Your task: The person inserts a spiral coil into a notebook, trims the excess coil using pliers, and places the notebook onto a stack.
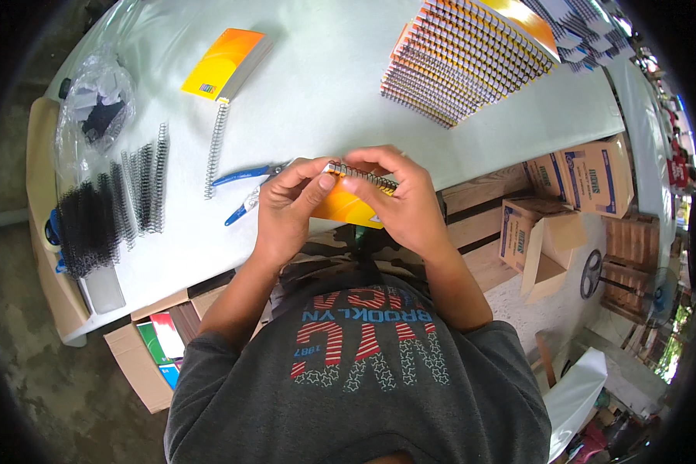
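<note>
Between my two hands is a small yellow-orange notebook (346,207), its bound edge turned up and away from me. A dark wire spiral (367,176) runs along that edge. My left hand (290,197) pinches the notebook's left corner by the end of the spiral. My right hand (406,197) grips the right part, thumb on the cover and fingers behind the coil. Just left of my left hand, blue-handled pliers (247,175) lie on the table, their jaws partly hidden behind that hand.
Another yellow notebook (226,63) lies beyond, a loose spiral (216,151) at its corner. Many black spirals (93,220) lie at left beside a clear plastic bag (97,108). Stacked spiral notebooks (464,66) stand far right on the white-covered table (317,85). Cardboard boxes (537,240) sit right, below the table.
</note>
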`<state>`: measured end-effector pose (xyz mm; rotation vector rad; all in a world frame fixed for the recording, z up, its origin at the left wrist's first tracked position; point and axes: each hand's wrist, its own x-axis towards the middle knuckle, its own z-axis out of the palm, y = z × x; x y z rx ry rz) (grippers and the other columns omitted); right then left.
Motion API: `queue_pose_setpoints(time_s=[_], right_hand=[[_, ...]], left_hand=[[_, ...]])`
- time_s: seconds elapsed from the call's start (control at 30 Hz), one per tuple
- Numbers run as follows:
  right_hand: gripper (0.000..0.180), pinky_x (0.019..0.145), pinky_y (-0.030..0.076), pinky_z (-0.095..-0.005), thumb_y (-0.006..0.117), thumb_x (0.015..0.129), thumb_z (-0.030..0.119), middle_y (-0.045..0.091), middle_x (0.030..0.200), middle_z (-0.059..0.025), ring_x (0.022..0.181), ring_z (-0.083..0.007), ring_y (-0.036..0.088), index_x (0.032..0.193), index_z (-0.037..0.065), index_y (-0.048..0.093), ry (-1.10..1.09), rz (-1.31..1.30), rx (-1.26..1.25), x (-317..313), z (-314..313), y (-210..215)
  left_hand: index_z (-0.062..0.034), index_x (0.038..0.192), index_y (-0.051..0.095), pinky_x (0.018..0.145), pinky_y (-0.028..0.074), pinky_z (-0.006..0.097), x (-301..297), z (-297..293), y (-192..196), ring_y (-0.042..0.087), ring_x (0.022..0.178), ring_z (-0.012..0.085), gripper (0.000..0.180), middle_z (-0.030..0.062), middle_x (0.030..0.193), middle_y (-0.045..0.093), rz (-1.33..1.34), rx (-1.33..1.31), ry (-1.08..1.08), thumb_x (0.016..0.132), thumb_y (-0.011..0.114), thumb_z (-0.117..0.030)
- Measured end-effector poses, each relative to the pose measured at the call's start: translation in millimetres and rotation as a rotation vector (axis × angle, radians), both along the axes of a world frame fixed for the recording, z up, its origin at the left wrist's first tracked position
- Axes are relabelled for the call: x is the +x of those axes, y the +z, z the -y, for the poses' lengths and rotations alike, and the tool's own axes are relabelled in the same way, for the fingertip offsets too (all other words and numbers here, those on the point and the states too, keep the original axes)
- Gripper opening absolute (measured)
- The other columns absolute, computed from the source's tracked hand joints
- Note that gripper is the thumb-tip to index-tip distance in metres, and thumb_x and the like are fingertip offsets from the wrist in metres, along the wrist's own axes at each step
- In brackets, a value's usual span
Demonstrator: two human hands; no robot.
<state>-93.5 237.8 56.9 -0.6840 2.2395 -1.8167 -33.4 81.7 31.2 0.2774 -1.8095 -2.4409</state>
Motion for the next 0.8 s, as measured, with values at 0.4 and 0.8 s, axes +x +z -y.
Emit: queue_pose_setpoints(time_s=[0.4,0.8], right_hand=[[0.014,0.066,0.047,-0.0242,0.069,0.074,-0.002,0.064,0.080,-0.0072,0.073,-0.0113,0.060,0.087,-0.002,0.064,0.102,0.292,-0.097,-0.1,8.4,-1.0],[0.015,0.063,0.047,-0.0335,0.071,0.073,0.010,0.063,0.082,-0.0105,0.071,-0.0262,0.060,0.086,0.004,0.065,0.176,-0.049,0.150,-10.2,-4.5,12.4]], left_hand=[[-0.0033,0.080,0.056,0.073,0.045,0.023,-9.6,28.0,4.4,0.055,0.079,0.0072,0.012,0.0001,0.078,0.057,0.021,0.127,-0.212,0.078,0.058,0.008],[-0.0045,0.068,0.049,0.065,0.040,0.024,-16.7,30.2,13.7,0.048,0.067,0.0085,0.018,0.0006,0.070,0.051,-0.049,-0.163,-0.294,0.065,0.055,0.012]])
